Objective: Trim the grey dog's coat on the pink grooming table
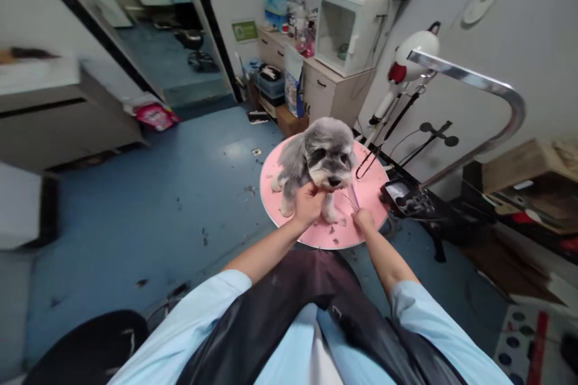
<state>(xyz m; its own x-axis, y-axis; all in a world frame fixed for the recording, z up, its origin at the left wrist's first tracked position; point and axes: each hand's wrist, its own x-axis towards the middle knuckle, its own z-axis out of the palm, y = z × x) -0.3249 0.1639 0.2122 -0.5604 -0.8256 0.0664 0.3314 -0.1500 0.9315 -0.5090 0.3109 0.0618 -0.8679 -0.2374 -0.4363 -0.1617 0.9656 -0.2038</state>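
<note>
A grey dog (332, 138) with a pale muzzle stands on a round pink grooming table (311, 234), facing me. My left hand (309, 203) is closed at the dog's chin, its fingers pinching the fur under the muzzle. Just to the right, my right hand (363, 220) is closed around a pair of scissors (354, 200). Their thin blades point up and away from me, spread apart, beside the dog's muzzle. The handles are hidden inside my fingers. Small tufts of cut fur (333, 230) lie on the tabletop near the dog's front paws.
A metal grooming arm (478, 78) curves over the table's right side, with a dark loop leash (397, 120) hanging from it. Behind stand a cabinet (332, 87) and a white glass-fronted box (341, 30). A black stool (90, 349) is at lower left.
</note>
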